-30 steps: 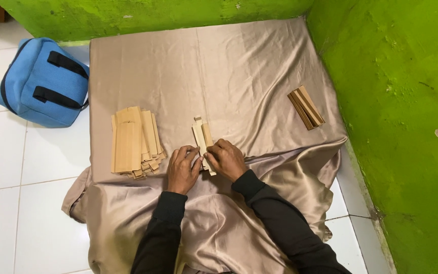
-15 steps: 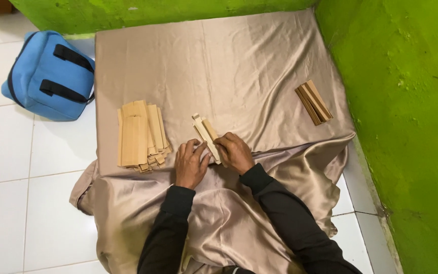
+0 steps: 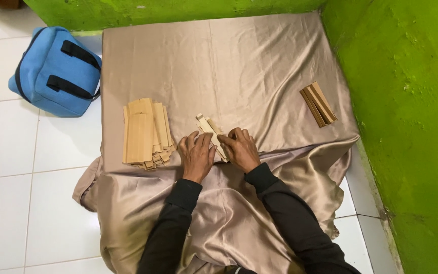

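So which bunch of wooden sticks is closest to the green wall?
The small dark bundle at the right edge of the cloth. The big pale pile lies far left, and the sticks under both hands sit in the middle.

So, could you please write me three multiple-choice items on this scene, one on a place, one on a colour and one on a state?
1. Where does the large pile of wooden pieces lie?
A. beside the left hand
B. on the bag
C. against the wall

2. What colour is the bag?
A. red
B. blue
C. white

3. What are both hands doing?
A. resting empty
B. holding a small bundle of wooden pieces
C. lifting the cloth

Answers: 1 A, the pile sits on the cloth left of that hand; 2 B, blue with black straps; 3 B, the right hand and left hand close around it.
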